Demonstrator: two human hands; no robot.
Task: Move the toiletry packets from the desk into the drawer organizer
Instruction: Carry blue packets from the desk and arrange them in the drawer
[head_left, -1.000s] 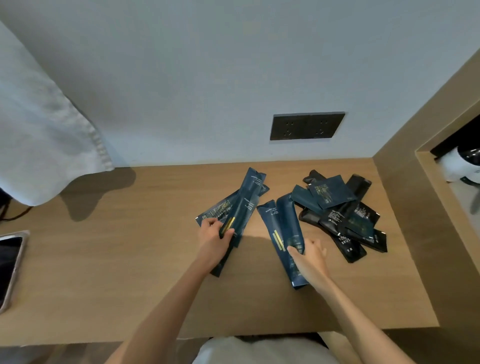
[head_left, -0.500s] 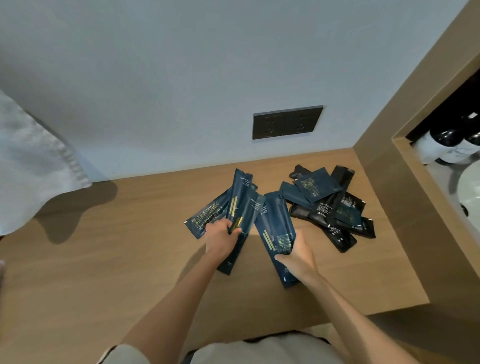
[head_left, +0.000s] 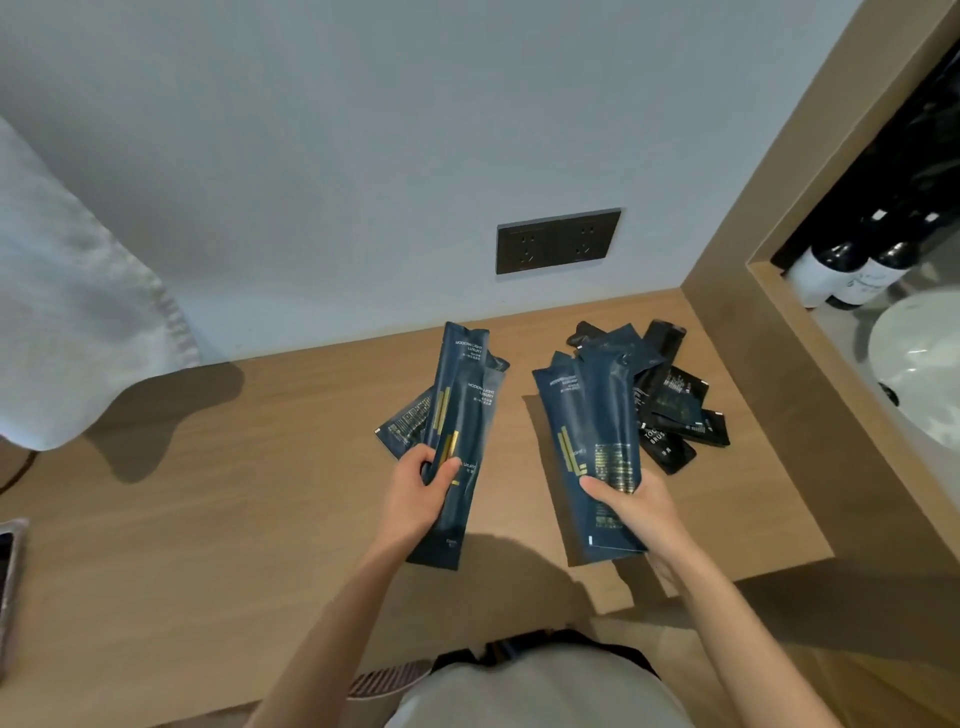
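Note:
My left hand (head_left: 418, 493) grips a bundle of long dark blue toiletry packets (head_left: 460, 415) with gold print, raised above the wooden desk (head_left: 208, 519). My right hand (head_left: 631, 506) holds two more long dark blue packets (head_left: 587, 431), thumb on top, also lifted off the desk. A pile of smaller black and blue packets (head_left: 670, 395) lies on the desk at the back right corner, partly hidden behind the right-hand packets. No drawer organizer is in view.
A dark double wall socket (head_left: 558, 240) sits above the desk. A wooden side panel (head_left: 753, 291) borders the desk on the right, with bottles (head_left: 852, 270) and a white basin (head_left: 919, 364) beyond. A white cloth (head_left: 67, 312) hangs at left; a phone (head_left: 8, 582) lies at the left edge.
Both hands have lifted their packets off the desk and drawn them toward me. The two bundles have moved apart, and the camera has swung right.

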